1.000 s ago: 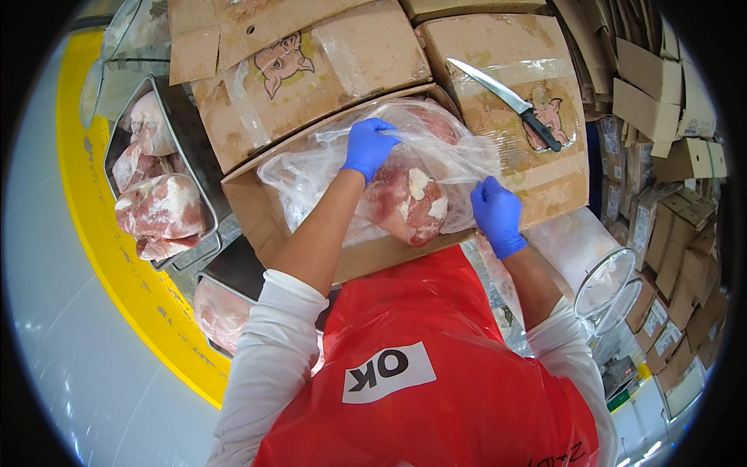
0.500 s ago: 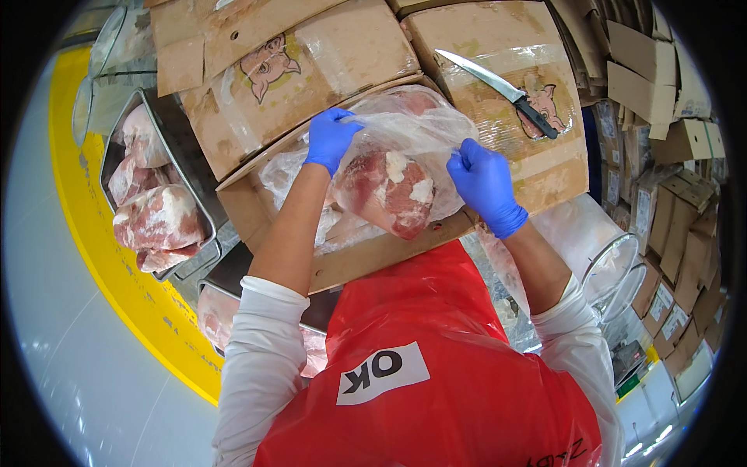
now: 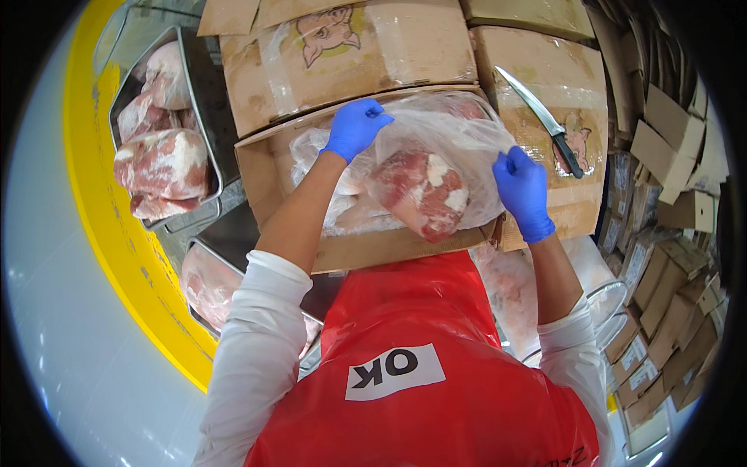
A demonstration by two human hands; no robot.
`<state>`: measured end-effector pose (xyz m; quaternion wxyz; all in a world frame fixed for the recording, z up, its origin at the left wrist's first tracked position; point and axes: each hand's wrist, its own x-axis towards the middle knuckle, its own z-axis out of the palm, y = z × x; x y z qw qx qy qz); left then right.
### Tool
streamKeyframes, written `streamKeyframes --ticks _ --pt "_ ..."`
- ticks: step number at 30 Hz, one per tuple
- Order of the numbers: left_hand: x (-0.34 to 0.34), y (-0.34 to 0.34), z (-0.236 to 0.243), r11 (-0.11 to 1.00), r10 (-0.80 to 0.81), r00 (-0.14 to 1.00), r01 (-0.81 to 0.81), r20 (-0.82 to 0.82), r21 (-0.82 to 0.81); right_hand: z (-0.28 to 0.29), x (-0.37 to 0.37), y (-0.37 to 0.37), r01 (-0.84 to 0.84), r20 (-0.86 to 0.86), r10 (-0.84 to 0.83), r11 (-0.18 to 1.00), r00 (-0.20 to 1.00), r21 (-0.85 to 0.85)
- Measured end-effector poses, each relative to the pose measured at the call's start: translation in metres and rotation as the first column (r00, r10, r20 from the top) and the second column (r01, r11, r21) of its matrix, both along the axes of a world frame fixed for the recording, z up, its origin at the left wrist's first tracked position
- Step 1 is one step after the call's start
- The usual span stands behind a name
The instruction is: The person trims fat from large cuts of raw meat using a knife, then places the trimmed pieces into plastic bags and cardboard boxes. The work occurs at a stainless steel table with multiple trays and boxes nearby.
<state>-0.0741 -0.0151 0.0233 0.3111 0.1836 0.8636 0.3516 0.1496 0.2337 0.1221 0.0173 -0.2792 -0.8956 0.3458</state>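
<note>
In front of me an opened cardboard box (image 3: 350,254) holds a large cut of raw meat (image 3: 424,193), red with white fat, and a clear plastic bag (image 3: 459,128) lies around and behind it. My left hand (image 3: 358,128), in a blue glove, pinches the bag's edge above the meat's left side. On the right, my right hand (image 3: 523,191), gloved the same way, is closed on the bag's other edge. Between the two hands the film is stretched. More meat lies under the plastic at the back of the box, partly hidden.
A knife (image 3: 545,117) with a black handle lies on a closed cardboard box (image 3: 506,70) at the right. Metal trays with meat cuts (image 3: 163,163) stand at the left. Flattened cardboard (image 3: 669,311) is piled at the far right. Another closed box (image 3: 412,47) sits behind.
My view has shifted, so the boxes sit further right in the picture. Both hands still grip the bag, and the meat shows a little more uncovered on its left side.
</note>
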Motion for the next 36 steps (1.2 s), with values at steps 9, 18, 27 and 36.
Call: streamKeyframes --ticks 9,18,27,36 --pt "0.082 -0.039 -0.011 0.985 0.136 0.989 -0.127 -0.067 0.118 -0.02 0.032 -0.005 0.023 0.035 -0.022 0.999 0.999 -0.029" --pt "0.136 -0.116 -0.026 0.957 -0.199 0.845 0.059 -0.496 -0.284 -0.017 0.024 -0.008 0.005 0.082 -0.01 0.998 0.997 0.058" --pt "0.118 -0.12 -0.058 0.935 -0.227 0.916 0.112 -0.33 -0.335 -0.034 -0.002 -0.03 -0.227 0.188 0.183 0.941 0.965 0.252" --pt "0.112 -0.104 -0.086 0.974 -0.002 0.97 -0.054 -0.244 -0.222 -0.003 -0.076 -0.116 -0.73 -0.018 0.773 0.607 0.634 0.314"
